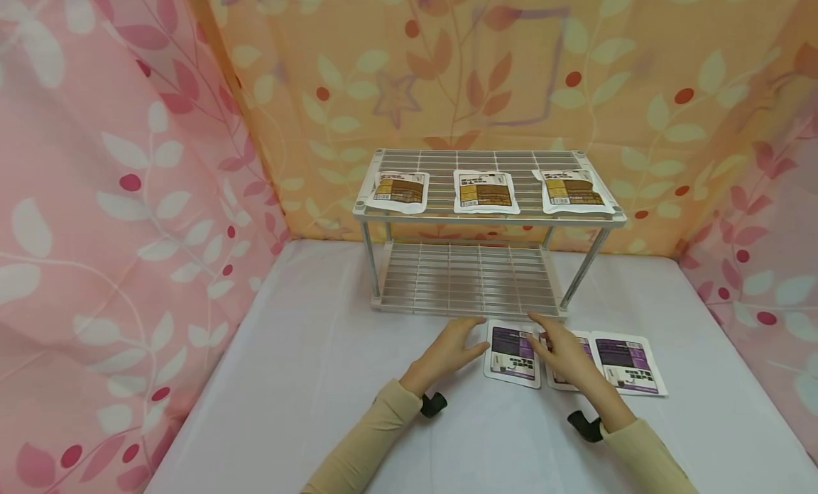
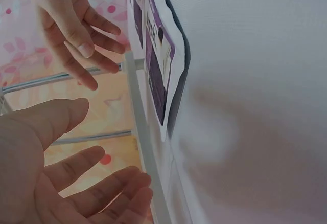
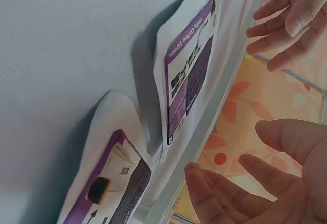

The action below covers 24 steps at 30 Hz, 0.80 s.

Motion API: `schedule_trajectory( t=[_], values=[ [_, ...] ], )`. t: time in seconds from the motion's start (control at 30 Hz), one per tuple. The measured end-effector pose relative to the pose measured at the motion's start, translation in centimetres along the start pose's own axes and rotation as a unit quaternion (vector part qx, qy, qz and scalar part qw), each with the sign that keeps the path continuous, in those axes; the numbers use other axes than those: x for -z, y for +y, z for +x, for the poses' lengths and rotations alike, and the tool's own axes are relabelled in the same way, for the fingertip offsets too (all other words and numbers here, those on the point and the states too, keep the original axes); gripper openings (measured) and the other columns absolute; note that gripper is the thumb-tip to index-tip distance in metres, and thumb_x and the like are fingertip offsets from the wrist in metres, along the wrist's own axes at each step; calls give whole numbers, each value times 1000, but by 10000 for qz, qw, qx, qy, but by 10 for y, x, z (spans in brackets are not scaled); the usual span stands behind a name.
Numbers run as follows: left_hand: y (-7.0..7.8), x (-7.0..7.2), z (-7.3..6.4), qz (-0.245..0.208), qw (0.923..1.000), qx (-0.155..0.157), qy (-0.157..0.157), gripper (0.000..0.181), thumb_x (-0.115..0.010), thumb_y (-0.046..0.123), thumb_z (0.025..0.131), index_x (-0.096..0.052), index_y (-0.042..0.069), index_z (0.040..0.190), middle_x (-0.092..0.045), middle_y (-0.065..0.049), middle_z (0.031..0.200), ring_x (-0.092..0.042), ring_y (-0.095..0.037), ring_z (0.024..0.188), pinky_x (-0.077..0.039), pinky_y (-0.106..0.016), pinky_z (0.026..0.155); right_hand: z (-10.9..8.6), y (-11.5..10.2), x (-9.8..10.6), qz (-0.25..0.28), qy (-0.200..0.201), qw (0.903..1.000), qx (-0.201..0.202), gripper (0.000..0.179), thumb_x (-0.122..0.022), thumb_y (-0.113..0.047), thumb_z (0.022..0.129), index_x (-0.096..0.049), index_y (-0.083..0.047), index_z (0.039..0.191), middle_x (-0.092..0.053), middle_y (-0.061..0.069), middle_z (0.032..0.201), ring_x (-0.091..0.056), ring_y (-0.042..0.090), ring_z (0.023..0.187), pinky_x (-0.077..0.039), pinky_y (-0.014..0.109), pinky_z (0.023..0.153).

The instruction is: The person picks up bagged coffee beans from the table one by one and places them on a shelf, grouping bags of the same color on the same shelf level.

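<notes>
Just in front of the rack, a white flat packet with a purple label lies on the table between my two hands. My left hand hovers at its left side, fingers spread and holding nothing. My right hand is over its right edge, also spread and empty. A second purple-labelled packet is partly hidden beneath the right hand. A third purple-labelled packet lies to its right. In the right wrist view, the thumb and fingers of the right hand are apart, above the packets.
A white two-tier wire rack stands behind the packets. Its top shelf carries a left brown-labelled packet, a middle one and a right one. Patterned cloth encloses the white table at back and sides.
</notes>
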<state>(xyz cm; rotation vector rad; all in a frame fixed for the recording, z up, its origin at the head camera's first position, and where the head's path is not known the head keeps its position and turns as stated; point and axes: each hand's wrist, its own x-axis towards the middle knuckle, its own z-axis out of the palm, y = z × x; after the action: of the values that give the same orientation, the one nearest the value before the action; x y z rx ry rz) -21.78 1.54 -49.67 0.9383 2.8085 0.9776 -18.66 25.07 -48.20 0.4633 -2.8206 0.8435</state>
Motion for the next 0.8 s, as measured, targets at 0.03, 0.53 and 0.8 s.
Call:
schedule_trajectory(
  t=[0.03, 0.53, 0.8],
  values=[
    [1, -1, 0, -16, 10000, 22, -47, 50, -58, 29, 91, -47, 7, 134, -51, -7, 135, -46, -23, 125, -37, -33, 105, -1, 1, -1, 3, -39, 10000, -11, 48, -61, -11, 89, -46, 3, 132, -43, 5, 68, -39, 11, 58, -34, 24, 53],
    [6, -16, -1, 69, 9985, 372, -401, 51, -57, 36, 91, -48, 9, 133, -54, -7, 132, -49, -24, 122, -39, -33, 103, -9, 9, -8, -139, -197, 9997, -75, 46, -63, -10, 86, -50, 3, 128, -40, 2, 63, -32, 7, 53, -29, 23, 48],
    [9, -20, -1, 213, 9979, 452, -419, 49, -57, 35, 91, -51, 6, 130, -58, -10, 126, -54, -25, 113, -44, -32, 97, -10, 5, -11, -138, -355, 9990, -224, 46, -64, -10, 86, -50, 3, 128, -51, 5, 75, -42, 15, 65, -37, 30, 57]
  ],
)
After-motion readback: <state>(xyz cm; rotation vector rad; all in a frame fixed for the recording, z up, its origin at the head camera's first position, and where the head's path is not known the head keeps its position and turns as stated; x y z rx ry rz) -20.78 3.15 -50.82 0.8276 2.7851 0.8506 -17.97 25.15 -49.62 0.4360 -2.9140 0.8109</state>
